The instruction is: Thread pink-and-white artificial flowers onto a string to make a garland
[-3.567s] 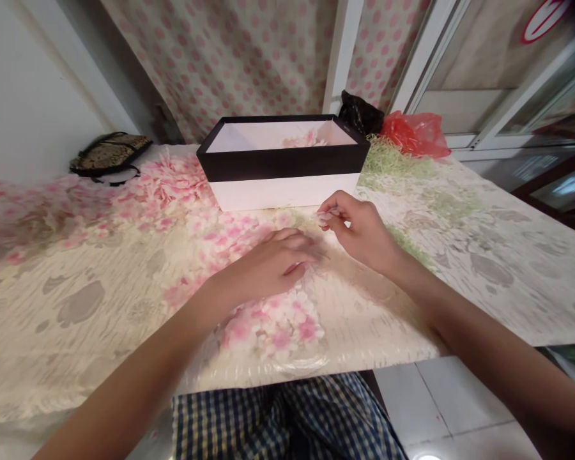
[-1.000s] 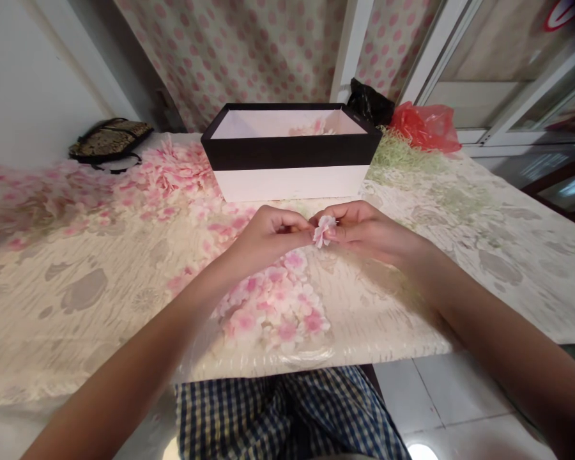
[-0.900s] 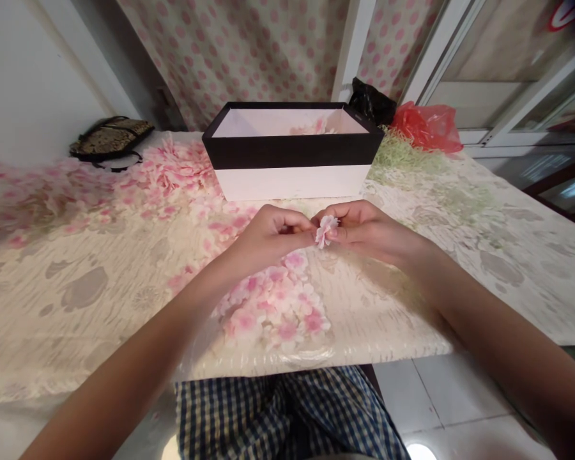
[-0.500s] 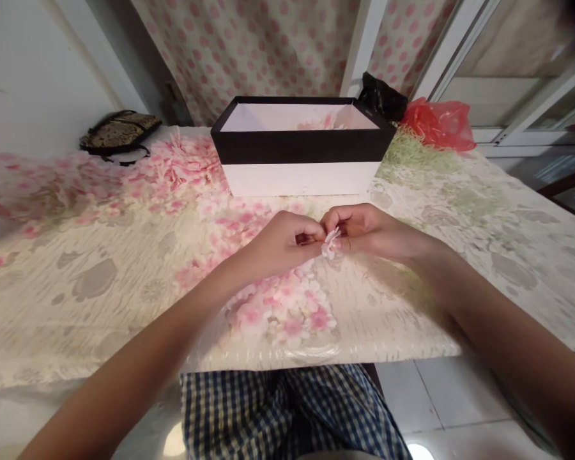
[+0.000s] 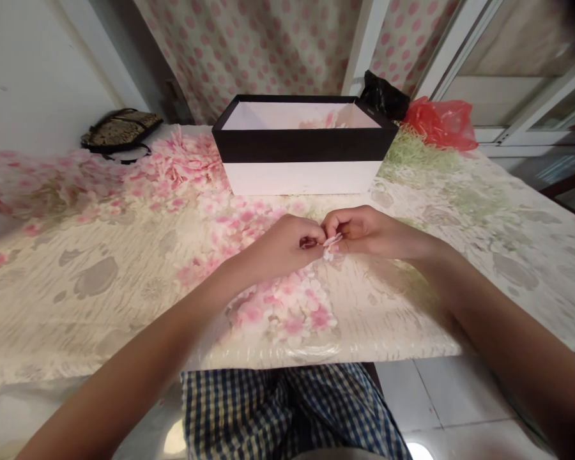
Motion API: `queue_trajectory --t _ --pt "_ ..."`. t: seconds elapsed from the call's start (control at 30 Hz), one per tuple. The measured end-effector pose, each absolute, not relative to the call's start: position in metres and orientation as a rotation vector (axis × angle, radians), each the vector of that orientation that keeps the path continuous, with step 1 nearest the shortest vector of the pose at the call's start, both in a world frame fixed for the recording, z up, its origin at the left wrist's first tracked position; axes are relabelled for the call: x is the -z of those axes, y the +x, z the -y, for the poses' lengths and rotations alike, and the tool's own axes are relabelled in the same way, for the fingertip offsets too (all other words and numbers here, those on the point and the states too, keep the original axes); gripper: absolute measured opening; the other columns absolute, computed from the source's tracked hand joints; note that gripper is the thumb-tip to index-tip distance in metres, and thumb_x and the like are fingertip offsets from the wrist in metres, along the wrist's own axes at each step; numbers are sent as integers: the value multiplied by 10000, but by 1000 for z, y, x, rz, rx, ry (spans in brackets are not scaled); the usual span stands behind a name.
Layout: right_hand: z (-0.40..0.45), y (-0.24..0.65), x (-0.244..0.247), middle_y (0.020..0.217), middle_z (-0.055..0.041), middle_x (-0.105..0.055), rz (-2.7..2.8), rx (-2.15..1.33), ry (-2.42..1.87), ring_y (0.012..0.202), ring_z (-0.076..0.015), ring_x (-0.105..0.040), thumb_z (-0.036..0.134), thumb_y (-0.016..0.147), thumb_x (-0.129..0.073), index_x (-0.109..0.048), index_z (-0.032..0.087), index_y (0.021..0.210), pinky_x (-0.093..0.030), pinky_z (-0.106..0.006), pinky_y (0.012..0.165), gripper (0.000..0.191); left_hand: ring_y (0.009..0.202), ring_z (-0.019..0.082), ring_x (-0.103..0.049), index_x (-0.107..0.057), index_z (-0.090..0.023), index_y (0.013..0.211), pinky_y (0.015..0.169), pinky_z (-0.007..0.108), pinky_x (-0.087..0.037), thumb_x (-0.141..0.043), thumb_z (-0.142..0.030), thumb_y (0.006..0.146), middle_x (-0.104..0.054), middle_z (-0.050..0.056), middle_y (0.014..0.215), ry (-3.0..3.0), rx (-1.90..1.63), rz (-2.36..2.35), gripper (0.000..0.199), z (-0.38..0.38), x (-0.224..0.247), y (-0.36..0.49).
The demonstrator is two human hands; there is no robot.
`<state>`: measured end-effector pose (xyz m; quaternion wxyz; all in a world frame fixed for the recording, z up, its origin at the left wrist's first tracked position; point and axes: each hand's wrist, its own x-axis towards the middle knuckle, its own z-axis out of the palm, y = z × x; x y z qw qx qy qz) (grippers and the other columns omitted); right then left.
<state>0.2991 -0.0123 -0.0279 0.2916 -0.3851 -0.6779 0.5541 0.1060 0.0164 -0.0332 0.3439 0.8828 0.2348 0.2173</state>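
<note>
My left hand (image 5: 282,248) and my right hand (image 5: 367,233) meet above the table, fingertips pinched together. Between them is a small pale pink fabric flower (image 5: 332,246), much of it hidden by my fingers. Both hands seem to grip it. Behind them stands an open box (image 5: 301,177) with a black upper band and a white lower band, with pink petals (image 5: 323,123) visible inside. Loose pink blossoms (image 5: 287,313) lie under my left wrist on the plastic-covered table (image 5: 397,332).
A heap of pink blossoms (image 5: 182,169) lies left of the box. Green shredded filler (image 5: 414,153), a black bag (image 5: 383,96) and a red plastic bag (image 5: 438,124) sit behind its right side. A patterned purse (image 5: 119,131) lies at the far left. My checked lap (image 5: 287,415) shows below the table edge.
My hands have moved from apart to pinching the flower together, the left lifting off the table. Less of the flower shows now, and the view has shifted slightly.
</note>
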Motion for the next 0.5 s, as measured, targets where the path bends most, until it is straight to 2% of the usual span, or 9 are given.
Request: queue_trajectory --t 0.1,0.27,0.4,0.47,0.5 --pt "15 298 21 738 17 -551 1745 -1354 -1019 697 -112 -523 300 731 -712 -548 181 765 -406 -253 641 206 593 94 -485 -641 -146 697 554 216 -349 -544 -198 823 -564 -10 646 2259 -669 -646 167 -15 23 104" --pt "12 304 16 704 1 -581 1669 -1060 -1005 676 -134 -566 269 771 -674 -531 194 782 -447 -294 668 161 827 134 -608 -708 -194 902 704 230 -439 -572 -276 851 -686 39 930 2057 -987 -676 167 -20 6 97" --pt "7 312 21 699 -12 -580 1816 -542 -1318 643 -149 -549 206 791 -603 -527 194 757 -434 -311 630 85 704 128 -605 -725 -207 863 670 271 -471 -594 -292 841 -679 15 782 1789 -1324 -463 157 -30 -14 78" --pt "4 315 28 759 -40 -584 1941 -231 -1456 676 -168 -552 165 798 -549 -558 182 747 -443 -336 659 55 648 136 -594 -706 -196 821 600 279 -475 -581 -357 838 -654 -2 709 1777 -1415 -300 205 -30 -28 63" --pt "2 317 31 812 -61 -584 2000 -116 -1489 721 -186 -563 152 798 -530 -578 176 753 -454 -356 695 70 678 132 -594 -684 -196 881 637 283 -492 -531 -393 875 -650 -8 753 1889 -1450 -401 249 -27 -35 54"
